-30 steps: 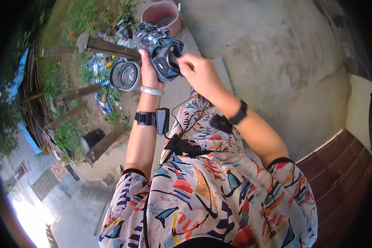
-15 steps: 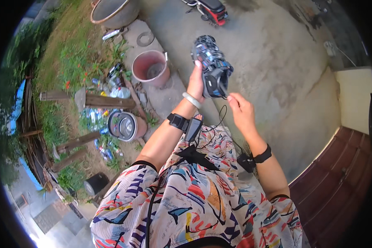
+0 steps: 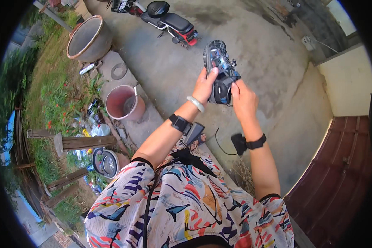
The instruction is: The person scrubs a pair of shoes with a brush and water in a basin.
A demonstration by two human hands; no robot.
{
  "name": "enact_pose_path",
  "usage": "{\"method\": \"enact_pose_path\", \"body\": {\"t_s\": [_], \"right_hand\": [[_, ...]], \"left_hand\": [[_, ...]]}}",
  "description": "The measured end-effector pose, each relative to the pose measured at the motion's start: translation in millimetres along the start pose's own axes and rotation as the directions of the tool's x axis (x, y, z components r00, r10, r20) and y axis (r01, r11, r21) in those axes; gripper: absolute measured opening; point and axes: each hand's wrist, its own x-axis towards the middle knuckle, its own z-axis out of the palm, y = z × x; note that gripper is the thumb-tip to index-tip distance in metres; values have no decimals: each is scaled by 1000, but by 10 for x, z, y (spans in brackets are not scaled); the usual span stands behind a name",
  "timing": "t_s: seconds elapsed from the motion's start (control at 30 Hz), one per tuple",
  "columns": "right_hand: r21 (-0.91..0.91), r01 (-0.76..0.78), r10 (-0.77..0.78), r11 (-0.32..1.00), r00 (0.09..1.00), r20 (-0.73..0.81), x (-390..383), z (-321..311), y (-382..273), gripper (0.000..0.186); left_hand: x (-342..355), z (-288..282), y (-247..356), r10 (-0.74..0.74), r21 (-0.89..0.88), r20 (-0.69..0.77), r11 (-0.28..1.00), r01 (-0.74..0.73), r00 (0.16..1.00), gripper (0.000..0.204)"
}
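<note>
The left hand (image 3: 204,87) has its grip wrapped around one side of a dark strappy shoe (image 3: 220,62), thumb on top; the right hand (image 3: 245,101) has its fingers curled in, pinching the shoe's edge near the heel. The shoe is held up over the concrete ground (image 3: 277,95), toe pointing away from the person. Farther out are a pink bucket (image 3: 138,110) to the left, a scooter (image 3: 175,22) beyond the shoe, and a dark red door (image 3: 335,165) at right.
</note>
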Motion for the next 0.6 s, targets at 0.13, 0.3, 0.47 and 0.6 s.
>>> {"method": "enact_pose_path", "body": {"t_s": [0.13,0.3,0.47,0.6], "right_hand": [[160,-73,72,984,997,16,-154,95,1005,17],[45,-425,424,904,905,36,-207,-28,1850,16],[177,-255,290,951,934,-208,711,42,2092,30],[84,-92,103,992,985,-140,1857,582,2791,39]], "left_hand": [[865,19,-483,50,-37,-18,998,-51,999,64],[1532,317,-935,69,402,-92,915,-26,993,91],[2366,645,-1523,150,719,-16,689,-93,988,98],[3204,1023,-1889,-60,626,120,779,-29,991,99]]}}
